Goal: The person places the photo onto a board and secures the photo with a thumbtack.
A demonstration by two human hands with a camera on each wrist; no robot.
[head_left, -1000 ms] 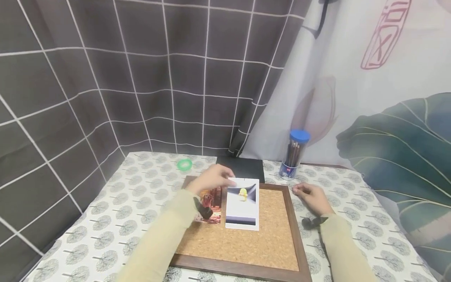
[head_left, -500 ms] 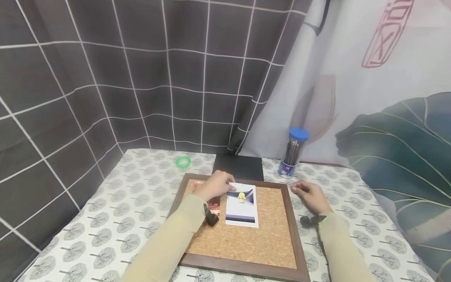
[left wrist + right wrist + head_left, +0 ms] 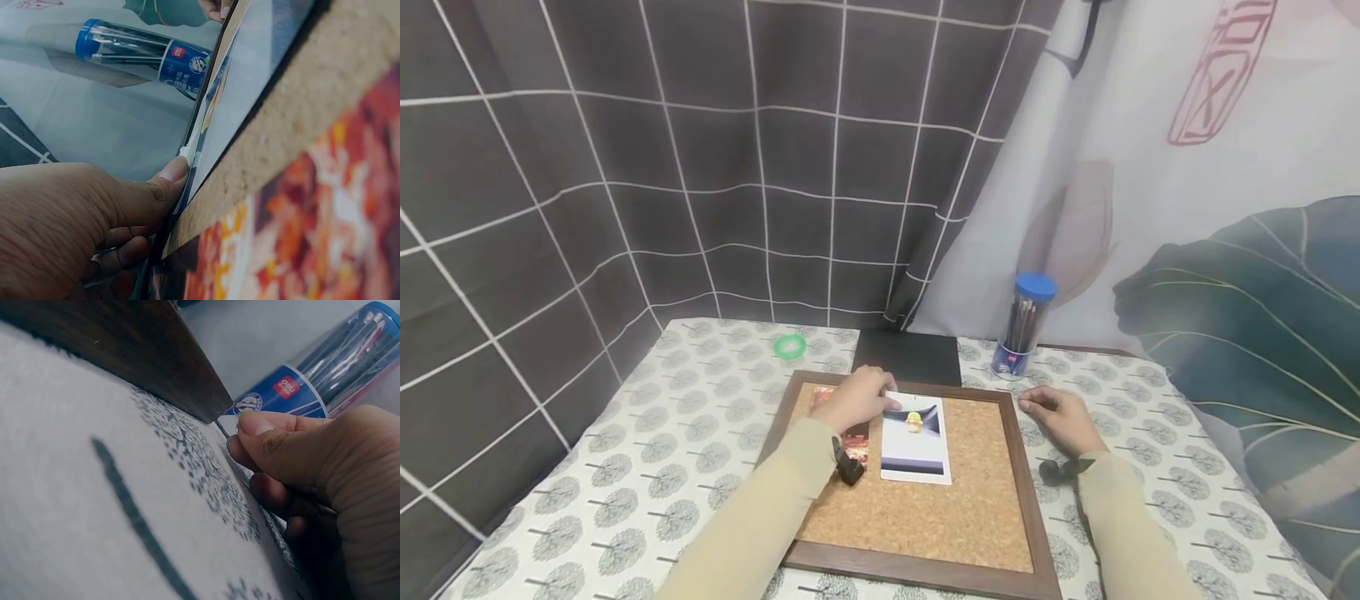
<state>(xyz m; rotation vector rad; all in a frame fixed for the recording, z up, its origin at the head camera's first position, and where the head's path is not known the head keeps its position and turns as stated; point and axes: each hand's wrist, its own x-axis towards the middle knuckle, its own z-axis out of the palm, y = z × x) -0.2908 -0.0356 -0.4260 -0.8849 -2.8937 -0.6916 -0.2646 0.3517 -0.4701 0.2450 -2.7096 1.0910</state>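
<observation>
Photo [image 3: 914, 448] lower now (over corkboard [image 3: 917, 527])

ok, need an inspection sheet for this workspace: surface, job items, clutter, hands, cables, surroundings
Surface: tree-print tablecloth.
Job items: framed corkboard, bearing a white-bordered photo beside a red photo.
Clutter: green ring, blue-lidded pencil tub, dark flat panel, all beyond the corkboard.
Hands: left hand has its thumb on the white-bordered photo's upper-left corner; right hand beside the frame, fingertips together, contents unclear.
Cables: nothing seen.
Surroundings: dark gridded cloth behind; pale leaf-print cloth at right.
</observation>
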